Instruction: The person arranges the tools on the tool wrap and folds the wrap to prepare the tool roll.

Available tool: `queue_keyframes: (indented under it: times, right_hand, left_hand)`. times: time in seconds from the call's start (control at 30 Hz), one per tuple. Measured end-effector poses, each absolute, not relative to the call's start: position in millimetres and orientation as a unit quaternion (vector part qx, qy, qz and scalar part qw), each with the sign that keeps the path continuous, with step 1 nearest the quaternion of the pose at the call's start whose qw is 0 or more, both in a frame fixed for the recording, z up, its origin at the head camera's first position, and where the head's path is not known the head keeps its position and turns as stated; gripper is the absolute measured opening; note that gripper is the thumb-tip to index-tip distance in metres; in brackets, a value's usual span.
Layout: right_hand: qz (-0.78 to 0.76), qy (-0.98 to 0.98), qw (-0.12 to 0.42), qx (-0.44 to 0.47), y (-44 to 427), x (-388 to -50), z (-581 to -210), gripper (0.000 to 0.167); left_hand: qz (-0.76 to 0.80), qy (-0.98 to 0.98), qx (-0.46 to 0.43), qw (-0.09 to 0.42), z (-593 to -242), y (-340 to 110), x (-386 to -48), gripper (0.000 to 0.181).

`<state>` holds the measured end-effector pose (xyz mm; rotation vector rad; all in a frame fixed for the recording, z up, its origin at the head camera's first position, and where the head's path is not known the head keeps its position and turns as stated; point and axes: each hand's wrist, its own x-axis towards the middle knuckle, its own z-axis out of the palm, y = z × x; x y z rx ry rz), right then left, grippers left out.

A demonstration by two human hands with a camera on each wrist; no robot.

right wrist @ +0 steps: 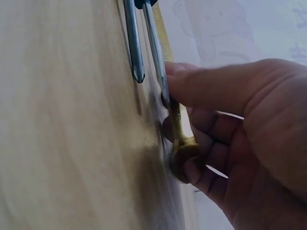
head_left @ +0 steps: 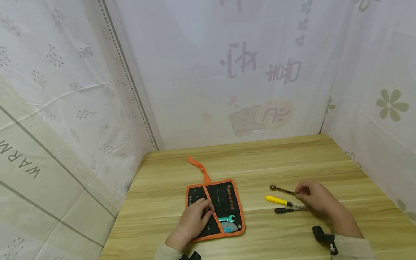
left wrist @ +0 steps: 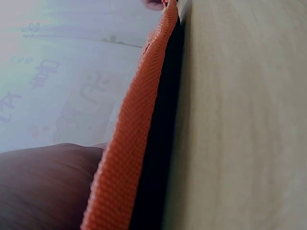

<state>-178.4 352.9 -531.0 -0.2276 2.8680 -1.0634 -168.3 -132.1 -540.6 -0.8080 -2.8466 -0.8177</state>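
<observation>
In the head view, we are seeing a black pouch [head_left: 217,195] with orange edging lying spread flat on the wooden desk [head_left: 156,184], its orange strap [head_left: 198,165] stretching towards the far edge. We are watching the left hand [head_left: 195,218] resting over the pouch, its fingers curling and pinching the orange lip of the pocket. Beside those fingertips, a green open-ended wrench [head_left: 228,218] is poking out of the pocket, and a grey and teal tool [head_left: 229,227] is lying just nearer to us. Well apart on the right, we are finding the right hand [head_left: 316,198] gripping one end of a gold ratchet wrench [head_left: 282,189], whose ring end is pointing towards the pouch. Next to it, a yellow-handled screwdriver [head_left: 277,200] and a black-handled screwdriver [head_left: 284,210] are lying side by side.

In the left wrist view, we are looking along the pouch's orange rim, which is standing just above the desk and hiding the left hand's fingertips.

In the right wrist view, we are seeing the fingers closing around the wrench's end, while two metal shafts are running close beside the thumb; whether one is touching it, we cannot tell.
</observation>
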Motion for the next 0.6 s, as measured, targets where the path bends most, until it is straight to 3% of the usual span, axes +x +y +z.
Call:
queue_keyframes:
  times: [0.6]
  right_hand:
    - [-0.353,0.932,0.032,-0.077,352.7,-179.3,-531.4,0.010]
  left_hand:
    - [-0.266,-0.926,-0.266,0.040,-544.0,-132.7,-169.4,0.011]
